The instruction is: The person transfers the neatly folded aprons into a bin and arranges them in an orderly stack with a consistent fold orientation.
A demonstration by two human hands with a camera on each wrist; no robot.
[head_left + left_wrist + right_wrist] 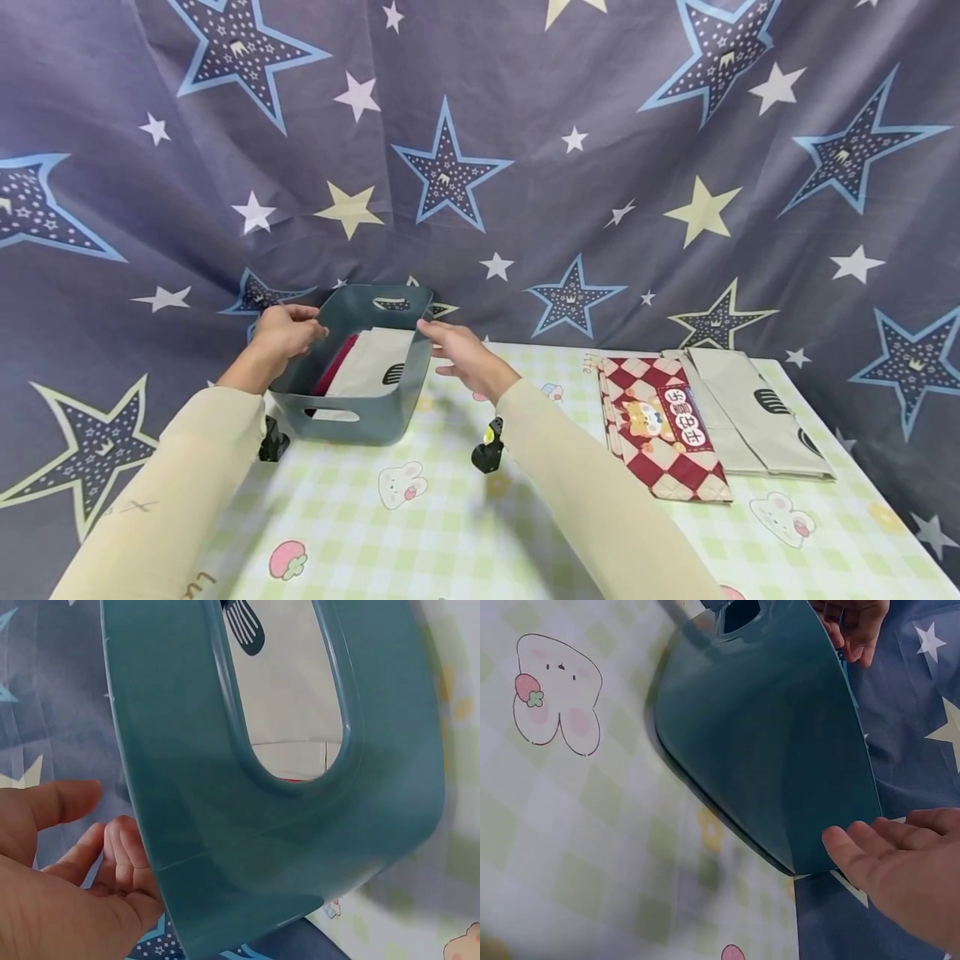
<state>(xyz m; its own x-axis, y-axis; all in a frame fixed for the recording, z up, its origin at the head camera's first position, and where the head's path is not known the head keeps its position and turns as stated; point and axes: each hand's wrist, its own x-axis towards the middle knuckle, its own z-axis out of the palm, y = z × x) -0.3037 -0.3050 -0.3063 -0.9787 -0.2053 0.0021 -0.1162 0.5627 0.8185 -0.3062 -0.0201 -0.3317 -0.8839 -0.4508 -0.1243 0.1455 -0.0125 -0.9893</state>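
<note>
Two cream sleeves (187, 458) reach over the checked counter (412, 533) to one bin (360, 429) at its far left corner; bare counter stretches between it and the right-hand pair of folded cloths, one red-diamond cloth (660, 433) overlapping one beige cloth (757, 417). Blue-green, round-cornered, handle-slotted, the bin holds two more, a red cloth (335, 367) and a cream cloth (367, 358). Left hand (288, 337), loosely bent, and right hand (468, 354), fingers extended, flank it, gripping nothing.

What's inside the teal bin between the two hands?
Inside the teal bin lie a folded cream cloth with a dark print and, left of it in the head view, some red fabric. Whatever lies beneath them is covered.
</note>
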